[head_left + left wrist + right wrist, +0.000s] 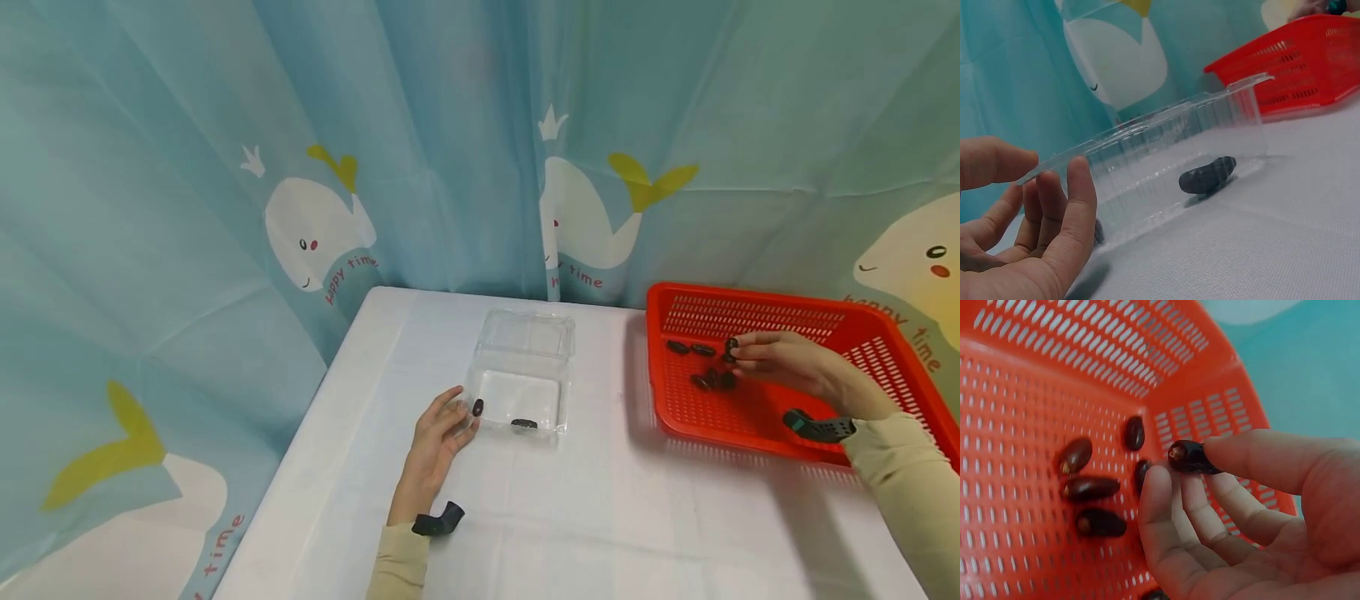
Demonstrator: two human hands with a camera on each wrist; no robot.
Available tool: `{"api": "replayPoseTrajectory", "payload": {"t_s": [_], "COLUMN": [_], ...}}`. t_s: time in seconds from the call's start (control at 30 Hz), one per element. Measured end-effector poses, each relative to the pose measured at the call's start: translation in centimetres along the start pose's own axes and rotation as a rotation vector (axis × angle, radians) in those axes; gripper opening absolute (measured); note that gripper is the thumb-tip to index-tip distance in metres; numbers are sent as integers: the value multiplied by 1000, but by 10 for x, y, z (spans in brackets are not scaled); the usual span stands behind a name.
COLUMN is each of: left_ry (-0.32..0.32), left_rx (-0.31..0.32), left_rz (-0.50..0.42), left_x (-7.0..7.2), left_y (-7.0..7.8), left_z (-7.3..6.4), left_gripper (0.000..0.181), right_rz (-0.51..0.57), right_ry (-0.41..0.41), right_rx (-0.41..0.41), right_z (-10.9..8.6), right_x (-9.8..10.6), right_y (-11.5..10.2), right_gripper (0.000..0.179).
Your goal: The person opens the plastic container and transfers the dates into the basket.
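My left hand (435, 435) pinches the rim at the left side of a clear plastic box (519, 389), its thumb and fingers at the corner. The box's hinged lid (526, 333) lies folded back, away from me. Inside are two dark dates, one date (477, 407) by my left fingers and another date (1207, 176) along the near wall. Over the red basket (663, 400), my right hand (795, 363) pinches a dark, shiny date (1191, 456) between thumb and fingers. Several loose dates (1091, 487) lie on the basket floor below it.
The white-covered table (570, 517) carries both containers, with the basket at the right. A blue curtain (465, 150) with whale prints hangs behind the table and along its left side. Perforated basket walls (1179, 337) rise around the loose dates.
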State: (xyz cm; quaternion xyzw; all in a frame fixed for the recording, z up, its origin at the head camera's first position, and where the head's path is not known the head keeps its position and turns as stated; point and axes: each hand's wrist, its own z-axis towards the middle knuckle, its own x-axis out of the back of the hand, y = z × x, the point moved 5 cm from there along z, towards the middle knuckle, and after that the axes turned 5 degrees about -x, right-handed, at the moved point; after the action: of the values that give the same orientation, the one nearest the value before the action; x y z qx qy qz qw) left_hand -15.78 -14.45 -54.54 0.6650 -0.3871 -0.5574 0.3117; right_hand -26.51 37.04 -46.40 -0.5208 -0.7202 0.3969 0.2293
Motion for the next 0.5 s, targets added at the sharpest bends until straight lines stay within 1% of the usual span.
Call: {"api": "replayPoseTrajectory", "payload": {"t_s": [0.17, 0.3, 0.37, 0.47, 0.5], "left_ry": [-8, 1, 1, 4, 4], "left_rx": [0, 7, 6, 5, 4], "left_rz": [9, 8, 8, 5, 4], "left_x": [-1, 1, 2, 2, 1], "left_y": [-1, -2, -2, -1, -1], "left_z": [1, 0, 0, 0, 0], "left_gripper": [52, 53, 53, 53, 53], "right_rz": [-51, -148, -196, -242, -242], "right_ry": [6, 41, 45, 44, 39], "right_rx": [-23, -63, -75, -92, -96], "right_z": [0, 1, 2, 1, 1], "right_x": [10, 18, 21, 27, 28], "right_y": [8, 16, 20, 25, 26], "right_gripper": [27, 24, 21, 19, 20]}}
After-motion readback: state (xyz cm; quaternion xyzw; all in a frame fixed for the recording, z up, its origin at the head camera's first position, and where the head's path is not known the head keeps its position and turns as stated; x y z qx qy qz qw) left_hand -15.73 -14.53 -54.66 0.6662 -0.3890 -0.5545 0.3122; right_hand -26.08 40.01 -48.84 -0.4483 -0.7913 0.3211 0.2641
